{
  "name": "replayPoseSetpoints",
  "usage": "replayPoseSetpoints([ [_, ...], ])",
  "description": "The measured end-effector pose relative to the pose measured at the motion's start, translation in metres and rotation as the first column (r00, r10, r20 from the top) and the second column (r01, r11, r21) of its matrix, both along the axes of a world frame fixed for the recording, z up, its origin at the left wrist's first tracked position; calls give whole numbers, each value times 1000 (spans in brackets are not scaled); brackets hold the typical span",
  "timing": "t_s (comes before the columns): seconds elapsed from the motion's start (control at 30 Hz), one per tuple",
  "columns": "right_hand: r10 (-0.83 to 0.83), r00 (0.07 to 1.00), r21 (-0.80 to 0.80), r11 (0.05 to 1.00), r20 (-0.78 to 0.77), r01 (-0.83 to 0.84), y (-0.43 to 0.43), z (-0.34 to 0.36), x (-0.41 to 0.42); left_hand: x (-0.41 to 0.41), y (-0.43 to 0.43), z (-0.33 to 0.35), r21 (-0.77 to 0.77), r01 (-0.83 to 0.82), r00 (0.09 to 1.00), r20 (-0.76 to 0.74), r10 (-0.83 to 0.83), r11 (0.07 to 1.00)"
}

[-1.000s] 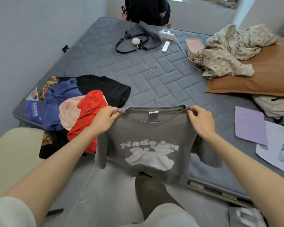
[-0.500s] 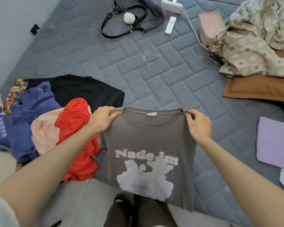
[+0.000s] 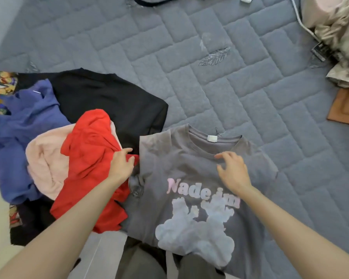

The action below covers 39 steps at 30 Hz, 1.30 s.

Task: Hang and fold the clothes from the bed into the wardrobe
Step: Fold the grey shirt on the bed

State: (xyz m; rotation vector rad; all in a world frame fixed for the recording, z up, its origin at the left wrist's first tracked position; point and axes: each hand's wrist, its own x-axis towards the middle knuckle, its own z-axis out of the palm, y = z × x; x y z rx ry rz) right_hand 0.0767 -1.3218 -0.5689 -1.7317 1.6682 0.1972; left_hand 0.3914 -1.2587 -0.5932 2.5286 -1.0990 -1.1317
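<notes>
The grey printed T-shirt (image 3: pixel 179 164) is lying face-up on the bed (image 3: pixel 210 87), near its edge. The right hand (image 3: pixel 233 172) is resting spread on its chest, grip apart. The left hand (image 3: pixel 121 166) is touching the red garment (image 3: pixel 89 158) beside it, grip unclear.

1. Facing a T-shirt (image 3: pixel 189 174) lying front-up on the near part of the bed (image 3: pixel 210 81), collar pointing away, hem hanging past the near edge over the person's legs.
2. Resting the right hand (image 3: pixel 233 174) on the T-shirt's chest, fingers just below the collar.
3. Resting the left hand (image 3: pixel 121 166) on the pile of clothes (image 3: pixel 73 150), right at the T-shirt's left edge.
4. Finding that pile just left of the T-shirt, touching it and spilling over the bed's near edge.
5. Seeing a blanket (image 3: pixel 343 37) heaped at the far right, lying partly on a pillow (image 3: pixel 345 107), with a cable (image 3: pixel 299 19) running in just left of it.
6. Glimpsing a bag strap (image 3: pixel 149 3) on the bed far behind the pile.
</notes>
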Motion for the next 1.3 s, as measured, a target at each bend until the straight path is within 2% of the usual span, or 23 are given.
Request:
replayPoseSetpoints([
  [0.07,11,999,43,999,33,-13,0,-9,21,10,14,-17,106,2,998,-64,4,994],
  [0.13,19,996,77,997,83,-25,-2,-15,43,15,22,-31,130,25,995,-98,-12,991],
  [0.23,45,988,81,995,149,-57,-7,-23,77,15,22,-46,144,76,997,-45,-70,987],
  [0.33,233,962,6,972,140,-236,-5,-34,114,9,18,-59,150,81,995,45,-89,985],
  [0.4,370,919,-50,929,137,-367,-6,-42,138,7,19,-66,105,58,995,69,-66,993],
  [0.47,431,889,-74,902,156,-424,-9,-51,164,7,26,-73,38,84,993,79,-87,996],
  [0.57,402,895,-26,914,193,-405,-14,-60,200,12,43,-82,-83,148,987,79,-141,986],
  [0.7,378,919,-56,926,108,-374,-19,-65,222,22,51,-82,-205,117,992,-29,-126,972],
  [0.77,346,933,2,937,101,-348,-22,-61,222,28,50,-71,-277,-3,980,-192,-53,961],
  [0.83,283,952,29,957,115,-288,-26,-52,213,36,53,-56,-288,-220,928,-357,109,932],
  [0.87,227,964,19,973,140,-231,-27,-46,208,41,56,-48,-286,-300,905,-388,177,910],
  [0.93,121,972,-23,993,203,-119,-26,-31,199,53,62,-31,-341,-355,902,-368,224,870],
  [1.0,100,968,-34,995,231,-95,-22,-19,196,62,66,-16,-426,-327,928,-315,200,844],
  [1.1,248,944,26,965,218,-259,-15,-15,205,71,74,-5,-495,-258,961,-216,170,830],
  [1.2,258,948,68,959,183,-274,-11,-19,223,76,88,-11,-429,-307,948,-212,236,850],
  [1.3,241,944,81,961,223,-264,-7,-24,248,81,101,-21,-329,-341,931,-247,269,881],
])
